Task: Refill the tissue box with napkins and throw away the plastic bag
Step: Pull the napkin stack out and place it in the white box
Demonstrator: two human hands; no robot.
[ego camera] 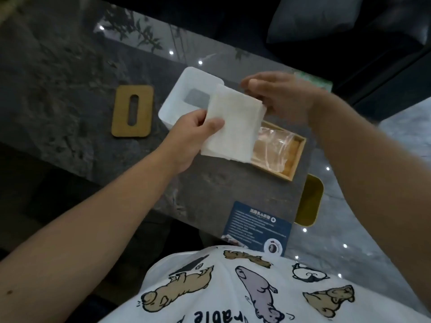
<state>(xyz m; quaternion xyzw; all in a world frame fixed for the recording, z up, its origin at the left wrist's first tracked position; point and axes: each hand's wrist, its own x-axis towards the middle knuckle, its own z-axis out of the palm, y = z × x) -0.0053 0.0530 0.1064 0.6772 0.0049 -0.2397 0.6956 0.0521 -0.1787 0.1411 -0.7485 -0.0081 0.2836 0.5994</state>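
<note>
Far left, at about nine o'clock from the action, a wooden lid (132, 111) with a long oval slot lies flat on the dark marbled table (58, 73), well apart from everything else. Moving in, the left hand (189, 138) comes up from seven o'clock, thumb clamped on top of the stack of napkins (233, 127) and the other fingers curled beneath its near corner. That stack is white, square-cut, slightly fanned at the edges, soft and textured, held tilted above the table. Just behind it at eleven o'clock sits the white tissue box (186, 89), rounded corners, mouth open, its floor showing grey, partly hidden by the napkins. Over to the right hand (286, 96), reaching in from three o'clock: fingers pinched on the far edge of the stack, at its one o'clock corner. Below it, at four o'clock from the napkins, a clear plastic bag (275, 145), crinkled and glossy, lies inside a shallow wooden tray (295, 164). At six o'clock a dark blue printed card (256, 227) rests near the table's edge. Off the corner, a yellow bin (310, 203) stands on a pale glossy floor (373, 217) dotted with light reflections. At one o'clock, top right, a dark cushion (312, 17). Bottom centre, a white shirt (233, 294) printed with cartoon animals.
</note>
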